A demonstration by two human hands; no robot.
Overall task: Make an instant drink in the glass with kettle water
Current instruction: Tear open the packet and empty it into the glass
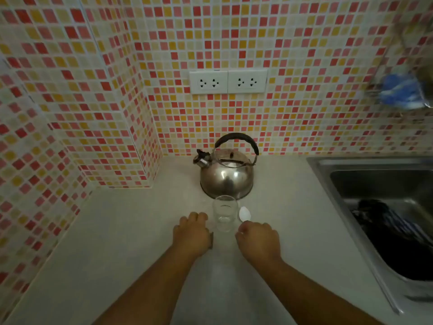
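A clear empty glass (pixel 225 213) stands upright on the pale counter (pixel 131 231), just in front of a steel kettle (pixel 226 178) with a black handle. My left hand (pixel 192 233) lies palm down to the left of the glass, covering a thin dark object whose edge shows at its right side; what it is cannot be told. My right hand (pixel 257 240) rests right of the glass, fingers closed on the handle of a white plastic spoon (pixel 245 213), whose bowl pokes out beside the glass.
A steel sink (pixel 365 174) with a dark item inside is at the right. Two wall sockets (pixel 228 82) sit above the kettle. A tiled column juts out at the left; a blue object hangs at the upper right.
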